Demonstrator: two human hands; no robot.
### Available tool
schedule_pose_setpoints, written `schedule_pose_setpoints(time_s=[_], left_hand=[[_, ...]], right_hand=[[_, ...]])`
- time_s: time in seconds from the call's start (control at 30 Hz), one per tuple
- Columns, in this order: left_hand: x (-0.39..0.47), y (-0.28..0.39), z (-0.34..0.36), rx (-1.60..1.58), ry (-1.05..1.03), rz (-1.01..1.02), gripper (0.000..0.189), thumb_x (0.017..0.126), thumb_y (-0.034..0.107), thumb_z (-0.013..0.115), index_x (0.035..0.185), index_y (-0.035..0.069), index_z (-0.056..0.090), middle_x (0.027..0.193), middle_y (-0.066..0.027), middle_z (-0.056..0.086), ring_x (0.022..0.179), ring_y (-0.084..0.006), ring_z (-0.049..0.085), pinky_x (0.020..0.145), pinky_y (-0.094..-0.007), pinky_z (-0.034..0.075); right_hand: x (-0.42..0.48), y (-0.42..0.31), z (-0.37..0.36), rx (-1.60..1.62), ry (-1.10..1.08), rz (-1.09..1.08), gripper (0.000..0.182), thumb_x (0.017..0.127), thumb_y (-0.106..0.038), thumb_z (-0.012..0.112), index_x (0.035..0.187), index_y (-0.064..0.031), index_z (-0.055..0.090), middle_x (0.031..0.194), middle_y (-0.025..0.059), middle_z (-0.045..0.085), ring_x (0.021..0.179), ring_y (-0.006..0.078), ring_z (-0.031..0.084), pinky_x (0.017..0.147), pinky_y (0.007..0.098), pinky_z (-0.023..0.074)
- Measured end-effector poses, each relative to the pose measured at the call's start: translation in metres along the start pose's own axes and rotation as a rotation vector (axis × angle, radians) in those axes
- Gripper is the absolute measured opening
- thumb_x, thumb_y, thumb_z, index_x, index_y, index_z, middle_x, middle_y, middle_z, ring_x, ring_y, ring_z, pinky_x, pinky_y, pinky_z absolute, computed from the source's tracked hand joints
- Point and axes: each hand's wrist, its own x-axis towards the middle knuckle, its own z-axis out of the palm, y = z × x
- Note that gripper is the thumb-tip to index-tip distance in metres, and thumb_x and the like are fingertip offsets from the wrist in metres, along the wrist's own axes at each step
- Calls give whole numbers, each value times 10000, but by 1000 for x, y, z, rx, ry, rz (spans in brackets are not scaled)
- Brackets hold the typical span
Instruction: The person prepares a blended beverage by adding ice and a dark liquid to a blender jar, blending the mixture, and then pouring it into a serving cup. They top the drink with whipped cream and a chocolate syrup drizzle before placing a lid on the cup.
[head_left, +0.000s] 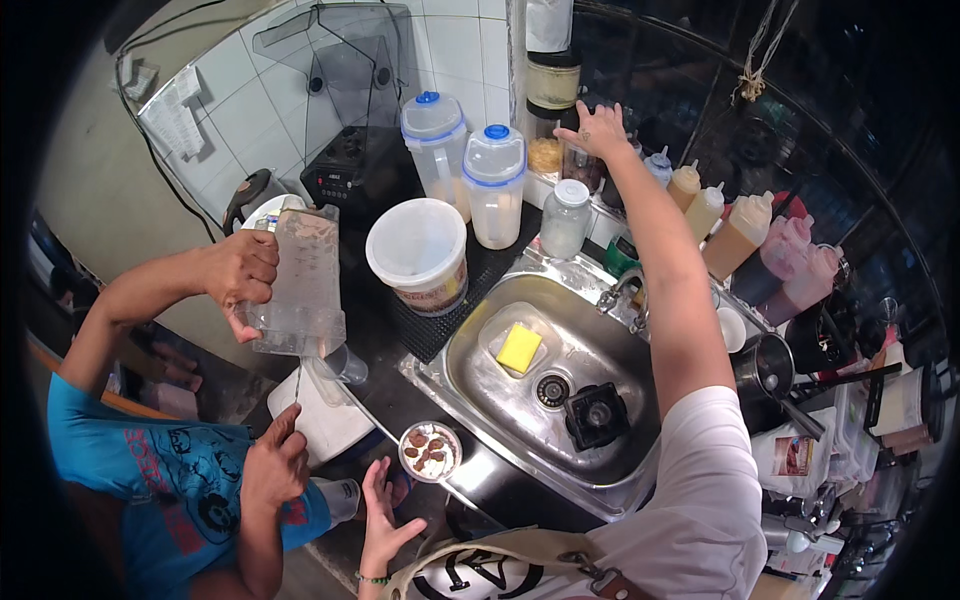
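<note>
My left hand (384, 517) is raised at the counter's front edge with its fingers apart and nothing in it. Just beyond it stands a cup (430, 451) with a white topping and several brown pieces on top. My right arm stretches over the sink, and my right hand (598, 133) spreads its fingers above a jar with dark contents (579, 166). Whether it touches that jar's top I cannot tell. Beside it are a jar with yellowish pieces (545, 154) and a dark-lidded jar with pale contents (553, 84).
At left a co-worker tilts a blender jar (300, 277) over a clear cup (346, 365), holding a thin utensil. A steel sink (480, 420) contains a yellow sponge (519, 348). A white-lidded tub (416, 247), pitchers (495, 187) and squeeze bottles (739, 234) stand around it.
</note>
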Motion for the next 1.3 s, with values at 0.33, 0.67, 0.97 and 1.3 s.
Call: schedule_pose_setpoints(time_s=[0.33, 0.67, 0.97, 1.3], left_hand=[[22, -38, 19, 230, -71, 74, 1309, 584, 247, 954, 1519, 26, 65, 1494, -218, 311, 1376, -298, 372, 1157, -437, 292], [34, -64, 31, 201, 16, 104, 1260, 605, 114, 940, 1518, 48, 74, 1457, -164, 339, 1331, -254, 428, 1101, -383, 378], [35, -72, 25, 311, 38, 210, 1254, 600, 191, 942, 1511, 17, 97, 1445, -197, 388, 1313, -274, 450, 1108, -397, 359], [65, -60, 49, 200, 63, 436, 973, 639, 212, 931, 1397, 3, 357, 1304, -168, 564, 1191, -221, 573, 1027, -353, 455]], right_hand=[[-26, 43, -70, -138, -242, 157, 848, 627, -420, 866, 1231, 30, 476, 1228, 244, 624, 1206, 376, 570, 1143, 492, 295], [-47, 44, -46, -59, -213, 201, 803, 649, -391, 878, 1195, -7, 430, 1054, 208, 713, 1096, 342, 657, 1195, 475, 189], [-71, 35, -168, 14, 382, -98, 810, 655, -370, 842, 1202, 8, 380, 913, 211, 706, 918, 422, 680, 1085, 628, 285], [-230, -5, -229, 1264, 134, 115, 745, 717, -435, 840, 1204, -15, 464, 990, 117, 659, 908, 233, 655, 834, 358, 520]])
